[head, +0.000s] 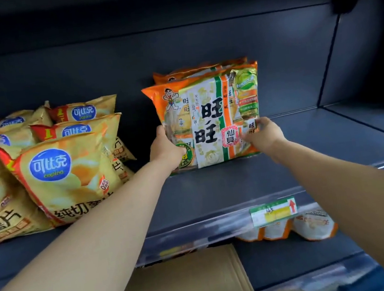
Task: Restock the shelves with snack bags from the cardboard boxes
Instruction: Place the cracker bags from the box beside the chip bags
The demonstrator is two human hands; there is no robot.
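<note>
An orange, white and green rice cracker bag [209, 119] stands upright on the dark shelf [216, 190], in front of more bags of the same kind [201, 68]. My left hand [166, 149] grips its lower left corner. Fingers of my right hand [263, 134] hold its lower right edge. Both arms reach forward over the shelf edge. A cardboard box [186, 284] sits below, partly under the shelf.
Several yellow potato chip bags [63, 170] are piled on the shelf's left side. A green and yellow price tag [273, 210] is clipped to the shelf's front rail. Orange and white pouches [314, 225] hang on the level below. The shelf's right part is bare.
</note>
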